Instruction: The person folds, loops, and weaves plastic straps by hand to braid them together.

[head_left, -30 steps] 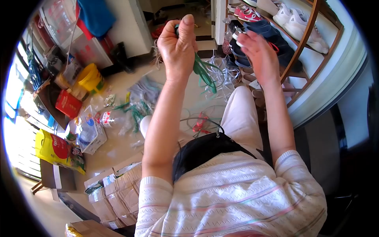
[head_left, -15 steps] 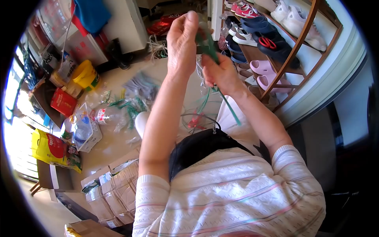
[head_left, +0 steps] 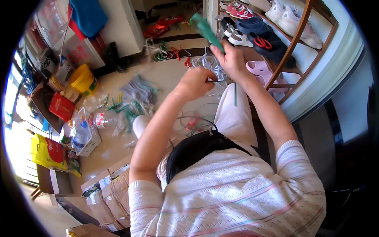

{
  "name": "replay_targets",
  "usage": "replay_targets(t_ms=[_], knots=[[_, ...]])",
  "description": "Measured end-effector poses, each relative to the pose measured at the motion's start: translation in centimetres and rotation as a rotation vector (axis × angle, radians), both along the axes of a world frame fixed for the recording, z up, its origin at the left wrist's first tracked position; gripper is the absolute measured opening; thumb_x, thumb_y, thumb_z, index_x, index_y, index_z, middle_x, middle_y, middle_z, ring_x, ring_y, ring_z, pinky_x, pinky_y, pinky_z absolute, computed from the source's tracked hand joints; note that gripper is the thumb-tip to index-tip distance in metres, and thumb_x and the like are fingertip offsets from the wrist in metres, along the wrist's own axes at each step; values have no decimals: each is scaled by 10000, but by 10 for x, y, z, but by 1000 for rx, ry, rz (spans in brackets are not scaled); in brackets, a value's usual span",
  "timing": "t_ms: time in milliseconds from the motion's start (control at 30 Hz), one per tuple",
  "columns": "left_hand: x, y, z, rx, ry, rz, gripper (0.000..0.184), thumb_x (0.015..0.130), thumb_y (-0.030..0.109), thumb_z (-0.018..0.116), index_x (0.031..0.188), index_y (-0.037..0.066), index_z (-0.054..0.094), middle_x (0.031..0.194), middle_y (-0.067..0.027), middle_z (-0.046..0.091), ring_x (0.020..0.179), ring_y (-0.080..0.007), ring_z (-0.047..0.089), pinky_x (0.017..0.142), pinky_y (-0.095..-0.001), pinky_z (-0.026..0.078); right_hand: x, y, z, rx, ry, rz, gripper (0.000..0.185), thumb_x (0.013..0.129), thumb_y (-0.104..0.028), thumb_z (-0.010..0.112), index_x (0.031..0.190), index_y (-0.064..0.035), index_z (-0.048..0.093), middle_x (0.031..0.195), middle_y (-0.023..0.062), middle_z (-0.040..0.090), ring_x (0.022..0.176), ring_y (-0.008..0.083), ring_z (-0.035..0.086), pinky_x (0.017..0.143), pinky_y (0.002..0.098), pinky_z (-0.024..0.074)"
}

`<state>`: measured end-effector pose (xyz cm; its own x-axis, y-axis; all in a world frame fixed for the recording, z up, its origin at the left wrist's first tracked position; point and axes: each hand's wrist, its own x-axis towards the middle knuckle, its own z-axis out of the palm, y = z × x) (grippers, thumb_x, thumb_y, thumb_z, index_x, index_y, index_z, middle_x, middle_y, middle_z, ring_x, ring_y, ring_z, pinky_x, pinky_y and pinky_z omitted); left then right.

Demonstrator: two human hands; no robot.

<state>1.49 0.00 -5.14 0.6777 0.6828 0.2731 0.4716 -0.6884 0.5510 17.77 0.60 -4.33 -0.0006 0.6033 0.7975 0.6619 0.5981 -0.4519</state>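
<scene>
My right hand (head_left: pixel 233 61) is closed around a bundle of green plastic strap (head_left: pixel 207 31), which sticks up and to the left above the fist. A narrow green tail (head_left: pixel 235 94) hangs below that hand over the right leg. Lower and to the left, my left hand (head_left: pixel 195 83) is closed in a pinch. A thin dark strand-like piece shows at its fingertips, pointing toward the right hand; I cannot make out what it is. Behind the hands, white and grey straps (head_left: pixel 207 63) lie loosely on the floor.
A wooden shoe rack (head_left: pixel 294 43) stands at the right. On the floor at left lie green scraps (head_left: pixel 132 110), a grey bundle (head_left: pixel 138 89), a plastic bottle (head_left: pixel 106 119) and a white basket (head_left: pixel 89 136). Red strands (head_left: pixel 192 123) lie between the legs; cardboard (head_left: pixel 112 193) is at lower left.
My left hand has come down from beside the green strap to a lower pinch. My right hand has moved slightly up and right, and the green bundle now stands out clearly above it.
</scene>
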Motion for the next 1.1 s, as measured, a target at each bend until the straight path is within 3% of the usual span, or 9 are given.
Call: replay_targets(t_ms=[133, 233, 333, 433, 667, 833, 933, 1033, 1100], knots=[[-17, -4, 36, 273, 19, 33, 161, 705, 135, 658, 845, 58, 667, 754, -115, 645, 710, -249, 634, 654, -317, 497, 8, -4, -32, -113, -140, 245, 382, 861, -381, 564, 854, 0, 583, 532, 136, 528, 451, 247, 520, 442, 331, 391], [-28, 1, 54, 296, -83, 60, 138, 696, 76, 677, 828, 40, 661, 760, -101, 636, 658, -212, 611, 631, -278, 487, 14, -24, -31, -842, 264, 527, 418, 880, -430, 522, 860, -18, 586, 518, 41, 487, 402, 114, 434, 404, 239, 325], [-33, 8, 61, 156, -194, 76, 127, 711, 69, 684, 824, 17, 657, 757, -73, 640, 655, -144, 589, 628, -257, 475, 12, -52, -10, -1020, 511, 739, 448, 881, -456, 509, 834, -16, 583, 518, -33, 431, 421, 26, 373, 397, 188, 274], [-32, 8, 67, 153, -246, 32, 128, 731, 74, 690, 828, -2, 655, 743, -47, 643, 667, -95, 571, 632, -242, 467, 12, -58, -10, -1114, 13, 706, 464, 845, -485, 553, 852, -23, 595, 540, -25, 436, 451, 51, 376, 414, 200, 299], [-37, 6, 63, -164, -428, -45, 113, 769, 64, 670, 844, -17, 646, 759, -23, 638, 699, -62, 549, 644, -213, 457, 22, -62, 5, -1165, -136, 777, 386, 825, -442, 608, 813, -57, 595, 552, -53, 398, 458, 37, 341, 410, 196, 274], [-28, -8, 70, -37, -325, -109, 118, 791, 80, 659, 850, -19, 637, 767, -21, 631, 703, -54, 539, 649, -206, 452, 18, -62, 11, -1047, -495, 830, 400, 787, -369, 672, 831, 19, 584, 629, 5, 522, 592, 89, 463, 557, 254, 383], [-31, 15, 46, -183, -352, -122, 124, 813, 92, 640, 887, -7, 645, 757, 0, 620, 697, -47, 531, 641, -210, 450, 20, -76, 32, -937, -482, 723, 340, 769, -313, 704, 809, 5, 591, 632, -10, 519, 594, 62, 441, 544, 240, 371], [-35, 10, 18, -244, -421, -116, 137, 808, 114, 641, 888, 3, 650, 652, 22, 566, 586, -55, 484, 530, -229, 411, 35, -69, 36, -645, -178, 642, 241, 728, -205, 750, 767, -28, 591, 621, -57, 481, 588, 31, 407, 519, 206, 341], [-34, 3, 0, -557, -443, -113, 171, 847, 159, 615, 912, 4, 648, 608, 29, 533, 532, -51, 439, 478, -226, 369, 39, -67, 42, -702, 55, 561, 220, 766, -210, 716, 825, -34, 598, 632, -51, 486, 592, 34, 405, 521, 208, 343]])
